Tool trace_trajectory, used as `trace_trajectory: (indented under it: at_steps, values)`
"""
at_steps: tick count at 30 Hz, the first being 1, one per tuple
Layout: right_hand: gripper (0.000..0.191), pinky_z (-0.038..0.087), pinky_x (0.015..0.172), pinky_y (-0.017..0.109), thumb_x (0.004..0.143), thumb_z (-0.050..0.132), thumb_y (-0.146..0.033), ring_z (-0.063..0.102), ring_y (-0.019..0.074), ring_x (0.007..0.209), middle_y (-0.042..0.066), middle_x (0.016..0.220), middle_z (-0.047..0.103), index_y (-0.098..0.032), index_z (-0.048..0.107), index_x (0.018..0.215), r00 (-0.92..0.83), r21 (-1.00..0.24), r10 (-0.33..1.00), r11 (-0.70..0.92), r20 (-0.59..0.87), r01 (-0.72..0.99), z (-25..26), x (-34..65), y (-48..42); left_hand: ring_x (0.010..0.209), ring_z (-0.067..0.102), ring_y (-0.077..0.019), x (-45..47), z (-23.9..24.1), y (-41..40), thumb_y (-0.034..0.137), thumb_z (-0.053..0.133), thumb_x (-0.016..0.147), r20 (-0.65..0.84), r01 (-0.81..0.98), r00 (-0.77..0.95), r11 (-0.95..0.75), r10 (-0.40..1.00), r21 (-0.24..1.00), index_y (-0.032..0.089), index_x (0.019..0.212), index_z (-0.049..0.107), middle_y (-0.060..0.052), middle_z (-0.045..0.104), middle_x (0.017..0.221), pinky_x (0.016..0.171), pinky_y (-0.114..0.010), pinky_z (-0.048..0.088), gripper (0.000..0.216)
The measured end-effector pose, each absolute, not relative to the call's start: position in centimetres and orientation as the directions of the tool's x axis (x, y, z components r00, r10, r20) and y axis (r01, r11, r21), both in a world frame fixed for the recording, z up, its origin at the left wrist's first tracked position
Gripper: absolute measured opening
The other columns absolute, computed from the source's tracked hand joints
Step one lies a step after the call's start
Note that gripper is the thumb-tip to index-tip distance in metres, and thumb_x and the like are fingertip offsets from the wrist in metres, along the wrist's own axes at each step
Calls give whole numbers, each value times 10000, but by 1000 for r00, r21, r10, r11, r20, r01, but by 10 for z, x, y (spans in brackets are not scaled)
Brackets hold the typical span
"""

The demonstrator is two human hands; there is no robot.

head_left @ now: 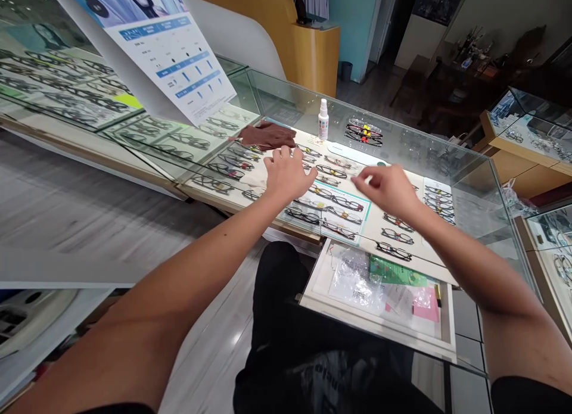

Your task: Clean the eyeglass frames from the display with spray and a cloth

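Over the glass display case | left hand: fingers apart, bent downward, just beside brown cloth | right hand: fingers curled, blurred, cannot tell if gripping | beneath both: rows of eyeglasses | beyond, between hands: upright white spray bottle

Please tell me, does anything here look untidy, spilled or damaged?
I see nothing spilled or damaged. Two things look untidy against the neat rows of eyeglasses: the pulled-out drawer, with plastic bags and papers jumbled inside, and the brown cloth, lying crumpled just beyond the left hand.
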State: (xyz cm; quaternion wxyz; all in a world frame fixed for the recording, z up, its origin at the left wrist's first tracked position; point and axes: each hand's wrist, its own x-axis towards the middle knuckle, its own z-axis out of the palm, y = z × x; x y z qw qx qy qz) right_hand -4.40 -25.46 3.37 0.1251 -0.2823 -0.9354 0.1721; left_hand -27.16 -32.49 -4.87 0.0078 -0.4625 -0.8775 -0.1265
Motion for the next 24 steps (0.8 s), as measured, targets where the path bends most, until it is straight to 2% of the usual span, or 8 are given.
trace_trajectory:
  at_steps: [3, 4, 7, 10, 17, 21, 24]
  values:
    - [283, 435, 776, 304, 1066, 583, -335, 668, 239, 841, 75, 859, 742, -180, 816, 1106, -686, -149, 686, 725, 243, 672, 29, -71, -189, 1385, 475, -462, -272, -48, -324, 501, 426, 982, 122, 817, -567, 538, 814, 208, 138, 1392, 589, -272, 543, 1485, 1150, -597, 354, 572]
    - [283, 454, 823, 321, 1060, 576, -304, 681, 263, 913, 86, 934, 765, -192, 814, 1164, -673, -83, 701, 704, 236, 705, 25, -79, -168, 1379, 479, -460, -272, -48, -324, 501, 429, 982, 121, 817, -568, 539, 814, 204, 141, 1391, 590, -270, 549, 1480, 1143, -595, 360, 568]
    - [300, 484, 902, 355, 1048, 616, -280, 685, 304, 1068, 97, 1142, 779, -231, 798, 1280, -623, 14, 762, 631, 176, 776, 11, -101, -118, 1355, 494, -456, -272, -47, -324, 505, 438, 986, 127, 819, -567, 541, 814, 192, 141, 1384, 593, -266, 567, 1455, 1121, -586, 380, 560]
    - [308, 487, 911, 354, 1062, 623, -269, 680, 307, 1121, 117, 1234, 759, -231, 782, 1323, -590, 28, 793, 593, 152, 804, 0, -121, -93, 1333, 508, -445, -270, -46, -324, 493, 454, 987, 139, 822, -565, 539, 813, 185, 144, 1358, 605, -258, 574, 1438, 1106, -571, 391, 531]
    - [282, 439, 841, 302, 1067, 543, -117, 665, 219, 998, 210, 1142, 752, -50, 799, 1165, -584, -13, 807, 587, 91, 809, -12, -147, -90, 1296, 528, -415, -269, -47, -325, 465, 482, 981, 161, 825, -561, 532, 812, 191, 154, 1298, 625, -230, 600, 1382, 1093, -543, 407, 467]
    - [289, 481, 852, 343, 1050, 554, -96, 693, 295, 1021, 195, 1195, 759, -126, 815, 1169, -533, -16, 843, 535, 73, 845, -9, -146, -94, 1303, 522, -415, -269, -47, -324, 461, 481, 983, 168, 823, -564, 532, 809, 200, 162, 1300, 620, -226, 598, 1393, 1099, -545, 400, 457]
    - [304, 504, 868, 364, 1086, 543, -198, 704, 340, 1084, 170, 1225, 758, -187, 799, 1250, -541, -31, 835, 546, 99, 837, -1, -136, -113, 1315, 515, -424, -269, -47, -324, 464, 474, 985, 171, 823, -563, 530, 808, 207, 150, 1317, 616, -235, 590, 1406, 1098, -551, 395, 479]
